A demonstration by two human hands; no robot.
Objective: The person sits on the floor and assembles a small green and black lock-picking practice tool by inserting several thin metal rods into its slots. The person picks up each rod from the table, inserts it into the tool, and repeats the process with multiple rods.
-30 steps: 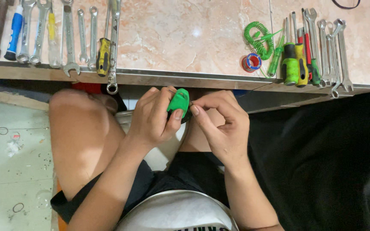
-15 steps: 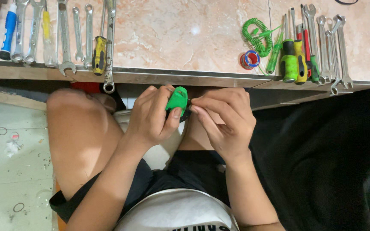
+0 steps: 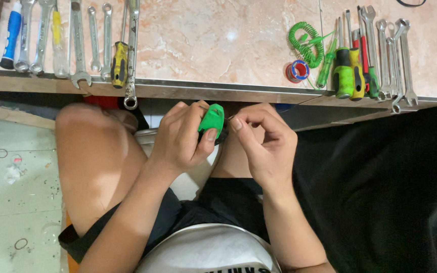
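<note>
Hands meet over the lap, just below the counter [image 3: 218,35] edge; left hand [image 3: 180,144] is curled closed round a small green piece [image 3: 212,120], thumb pressed on its lower face, fingers wrapped behind; right hand [image 3: 264,144] is pinched nearly closed, thumb and forefinger tips brought together right beside the green piece, seemingly on a thin wire or pin too small to make out; green piece thus lies between the two hands, clear of the counter, above the bare knee [image 3: 94,146].

On the counter, left: row of spanners [image 3: 77,40] and a yellow-handled screwdriver [image 3: 120,63]; right: green coiled lead [image 3: 307,43], small solder reel [image 3: 297,71], green and yellow screwdrivers [image 3: 344,73], further spanners [image 3: 398,55]; middle of the tiled top carries nothing visible.

Judgement on doing the work in hand well: hold the green piece steady with the left thumb and let only the right fingertips move; keep both wrists braced against the thighs so that the fine part does not slip; work close beneath the counter edge, where a dropped part would fall to the littered floor [image 3: 11,167] and be hard to find.
</note>
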